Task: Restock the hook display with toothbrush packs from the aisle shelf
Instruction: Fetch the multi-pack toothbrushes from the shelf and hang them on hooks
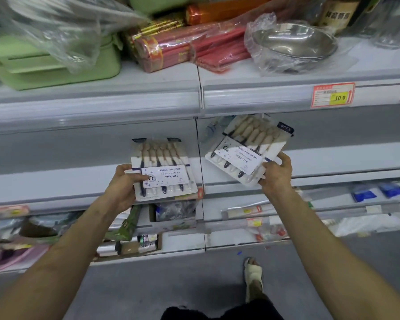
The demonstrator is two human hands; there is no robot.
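Observation:
Two clear toothbrush packs with white "YIKOJIFE" labels are held up in front of the grey shelving. My left hand (123, 183) grips the lower left edge of one pack (163, 168), thumb across its label, and the pack stands nearly upright. My right hand (276, 173) pinches the lower right corner of the other pack (247, 146), which is tilted to the right and reaches under the upper shelf lip. No hook display is visible.
The top shelf (252, 93) carries green plastic boxes (53, 63), red wrapped bundles (194, 47) and a bagged steel bowl (293, 42), with a price tag (333, 95) on its lip. Lower shelves hold assorted packaged goods. A sandalled foot (253, 278) stands on the grey floor.

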